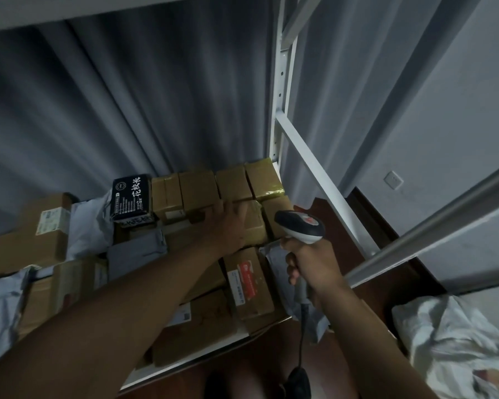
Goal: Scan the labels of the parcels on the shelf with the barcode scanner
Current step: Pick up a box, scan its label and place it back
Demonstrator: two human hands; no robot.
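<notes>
Brown cardboard parcels fill the low white shelf (202, 359). My left hand (228, 223) reaches over them and rests on a tape-wrapped parcel (255, 224) in the back rows; its fingers lie flat across the parcel tops. My right hand (311, 269) grips the handle of the white and dark barcode scanner (300, 226), whose head points left towards that parcel. A parcel with a red and white label (247, 286) lies just below the left hand. The scanner's black cable (300, 341) hangs down.
A black box with white lettering (131, 198) stands at the back. Grey poly mailers (137, 250) lie among the boxes. A white shelf upright (280, 90) and diagonal brace stand at the right. White bags (455, 341) lie on the dark floor at the lower right.
</notes>
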